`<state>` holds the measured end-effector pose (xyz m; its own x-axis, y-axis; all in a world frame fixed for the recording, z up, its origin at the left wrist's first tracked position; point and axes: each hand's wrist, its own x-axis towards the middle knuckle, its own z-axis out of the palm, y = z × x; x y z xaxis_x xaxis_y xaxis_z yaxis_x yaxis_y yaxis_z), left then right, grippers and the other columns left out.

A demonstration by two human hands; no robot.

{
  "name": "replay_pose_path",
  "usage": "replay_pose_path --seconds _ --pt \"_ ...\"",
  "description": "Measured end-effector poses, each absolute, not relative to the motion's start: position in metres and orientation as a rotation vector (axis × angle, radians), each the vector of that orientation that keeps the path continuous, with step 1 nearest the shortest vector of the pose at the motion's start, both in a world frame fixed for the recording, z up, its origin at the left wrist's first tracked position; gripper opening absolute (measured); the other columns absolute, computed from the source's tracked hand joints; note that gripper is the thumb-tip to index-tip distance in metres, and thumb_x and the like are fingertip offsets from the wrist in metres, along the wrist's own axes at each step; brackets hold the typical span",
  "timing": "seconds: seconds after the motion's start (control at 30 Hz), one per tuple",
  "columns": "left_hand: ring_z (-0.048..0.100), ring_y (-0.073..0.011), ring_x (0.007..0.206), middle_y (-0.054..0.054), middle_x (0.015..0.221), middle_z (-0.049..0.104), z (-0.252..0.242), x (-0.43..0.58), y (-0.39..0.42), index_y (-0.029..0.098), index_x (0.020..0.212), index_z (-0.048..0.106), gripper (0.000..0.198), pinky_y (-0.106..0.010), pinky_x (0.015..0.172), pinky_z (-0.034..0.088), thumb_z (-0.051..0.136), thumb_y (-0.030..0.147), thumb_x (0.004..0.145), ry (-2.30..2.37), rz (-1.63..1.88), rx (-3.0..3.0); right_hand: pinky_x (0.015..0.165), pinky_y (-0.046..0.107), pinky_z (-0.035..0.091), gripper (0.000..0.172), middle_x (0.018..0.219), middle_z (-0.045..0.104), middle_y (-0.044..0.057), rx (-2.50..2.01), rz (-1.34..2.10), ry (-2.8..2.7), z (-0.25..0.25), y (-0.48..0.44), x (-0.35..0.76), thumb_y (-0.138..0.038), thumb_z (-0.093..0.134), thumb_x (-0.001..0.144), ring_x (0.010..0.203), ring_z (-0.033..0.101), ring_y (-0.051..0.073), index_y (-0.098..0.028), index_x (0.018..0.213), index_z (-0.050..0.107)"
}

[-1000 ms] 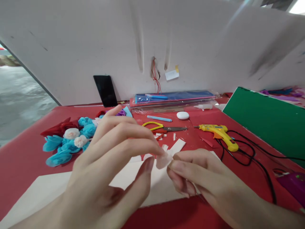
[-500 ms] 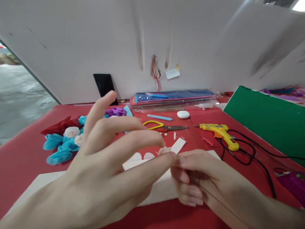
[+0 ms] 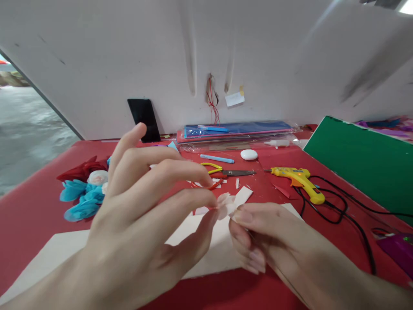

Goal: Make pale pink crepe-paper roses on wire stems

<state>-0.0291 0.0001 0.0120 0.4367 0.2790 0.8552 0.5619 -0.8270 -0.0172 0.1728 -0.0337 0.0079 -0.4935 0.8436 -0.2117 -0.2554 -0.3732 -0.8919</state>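
My left hand (image 3: 142,224) & right hand (image 3: 267,241) meet over the white sheet (image 3: 51,262), both pinching one small pale paper petal (image 3: 225,203) btw fingertips. Petal sits at the tip of each hand: at 3 o'clock of my left, 9 o'clock of my right, equally near both. Its long axis I can't tell, too crumpled. Worktop (image 3: 29,206) beyond: scissors (image 3: 226,173) at 12, glue gun (image 3: 298,181) at 2, paper flowers (image 3: 84,193) at 10. No containers w/ contents visible.

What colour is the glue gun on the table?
Yellow, with an orange trigger; the glue gun shows clearly in the head view.
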Motion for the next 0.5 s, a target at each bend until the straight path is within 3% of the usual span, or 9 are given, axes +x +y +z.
replay_pose_path --seconds 0.13,0.3,0.5 --pt "0.065 -0.0179 0.094 0.007 0.091 0.077 0.007 -0.029 -0.002 0.03 0.085 0.068 0.017 -0.037 0.13 0.034 0.077 0.015 0.085 -0.784 -1.363 -2.375 0.061 0.027 0.034 0.04 0.061 0.047 -0.004 -0.917 1.87 -1.16 0.004 -0.032 0.173 -0.039 0.062 0.1 0.06 0.039 0.012 -0.019 0.065 0.058" --pt "0.066 -0.0291 0.1 0.003 0.087 0.072 0.002 -0.026 -0.002 0.04 0.089 0.069 0.009 -0.066 0.125 0.039 0.074 0.033 0.086 -0.926 -1.4 -2.403 0.064 0.027 0.037 0.04 0.064 0.049 -0.003 -0.955 1.841 -1.2 0.004 -0.034 0.173 -0.04 0.064 0.099 0.063 0.043 0.013 -0.02 0.065 0.057" --pt "0.066 -0.0292 0.101 0.002 0.088 0.072 0.001 -0.027 -0.001 0.039 0.088 0.069 0.01 -0.068 0.126 0.038 0.076 0.033 0.083 -0.929 -1.427 -2.437 0.068 0.025 0.043 0.036 0.068 0.053 -0.002 -0.958 1.835 -1.207 0.002 -0.036 0.17 -0.038 0.066 0.099 0.068 0.049 0.012 -0.019 0.069 0.061"
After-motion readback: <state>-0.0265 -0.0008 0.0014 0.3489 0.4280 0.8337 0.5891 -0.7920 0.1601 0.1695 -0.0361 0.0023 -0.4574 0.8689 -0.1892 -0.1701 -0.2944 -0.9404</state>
